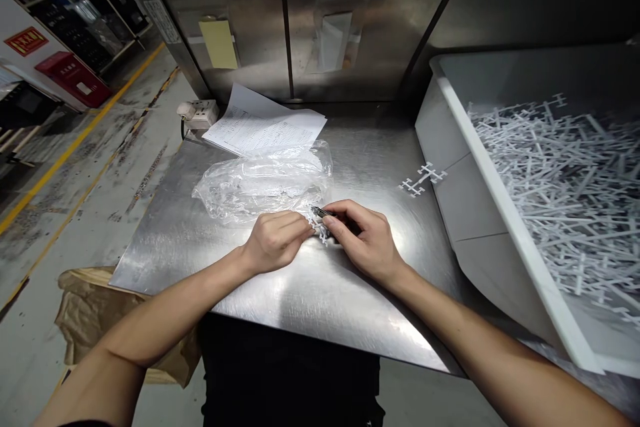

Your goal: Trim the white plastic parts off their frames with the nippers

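Over the metal table my left hand (281, 239) is closed on a small white branched plastic piece (321, 232). My right hand (367, 237) grips a small dark tool (321, 211), its tip against the white piece; my fingers cover most of it, so its exact kind is hard to tell. Just behind both hands lies a clear plastic bag (260, 183), with small pale bits inside. A second white branched piece (423, 179) rests on the table to the right, beside the big bin.
A large pale bin (500, 193) heaped with white plastic pieces (565, 193) stands on the right. Printed sheets (265, 123) and a power socket (199, 113) are at the back of the steel table (165, 227). Brown paper sack (100, 313) below left.
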Demonstrator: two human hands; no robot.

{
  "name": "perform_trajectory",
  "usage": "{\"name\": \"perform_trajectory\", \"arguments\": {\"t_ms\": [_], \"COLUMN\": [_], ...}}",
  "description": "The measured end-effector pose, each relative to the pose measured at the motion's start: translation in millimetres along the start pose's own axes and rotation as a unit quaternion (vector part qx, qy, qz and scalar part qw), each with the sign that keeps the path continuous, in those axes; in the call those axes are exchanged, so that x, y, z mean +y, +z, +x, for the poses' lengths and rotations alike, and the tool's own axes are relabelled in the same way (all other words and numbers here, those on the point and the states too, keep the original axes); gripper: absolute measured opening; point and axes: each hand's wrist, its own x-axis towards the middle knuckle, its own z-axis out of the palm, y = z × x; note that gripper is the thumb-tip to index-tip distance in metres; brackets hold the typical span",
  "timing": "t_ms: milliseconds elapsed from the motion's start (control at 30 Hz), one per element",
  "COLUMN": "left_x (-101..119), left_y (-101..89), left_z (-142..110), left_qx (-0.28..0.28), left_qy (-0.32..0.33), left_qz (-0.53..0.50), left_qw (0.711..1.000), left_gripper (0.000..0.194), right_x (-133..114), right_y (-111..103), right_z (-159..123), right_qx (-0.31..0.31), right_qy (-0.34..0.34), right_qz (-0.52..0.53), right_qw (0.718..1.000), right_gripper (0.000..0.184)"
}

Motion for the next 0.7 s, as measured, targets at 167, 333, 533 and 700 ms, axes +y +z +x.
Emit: {"name": "perform_trajectory", "arguments": {"t_ms": [167, 333, 533, 700], "left_x": [-0.3, 0.9, 2.7, 1.9], "left_y": [0.3, 0.5, 1.5, 1.4], "left_z": [-1.1, -0.3, 0.4, -0.1], "left_qx": [-0.010, -0.005, -0.003, -0.003], "left_qy": [-0.003, -0.003, -0.010, -0.019], "left_qz": [-0.014, -0.024, -0.022, -0.021], "left_qw": [1.000, 1.000, 1.000, 1.000], "left_gripper": [0.016, 0.015, 0.019, 0.017], "right_x": [-0.5, -0.1, 0.3, -0.6], "right_y": [0.0, -0.8, -1.5, -2.3], "right_z": [0.2, 0.5, 2.6, 3.8], "right_qx": [-0.001, -0.010, -0.030, -0.043], "right_qy": [0.002, 0.009, 0.038, 0.068], "right_qz": [0.009, 0.014, 0.035, 0.038], "right_qw": [1.000, 1.000, 0.998, 0.996], "right_gripper": [0.014, 0.015, 0.018, 0.021]}}
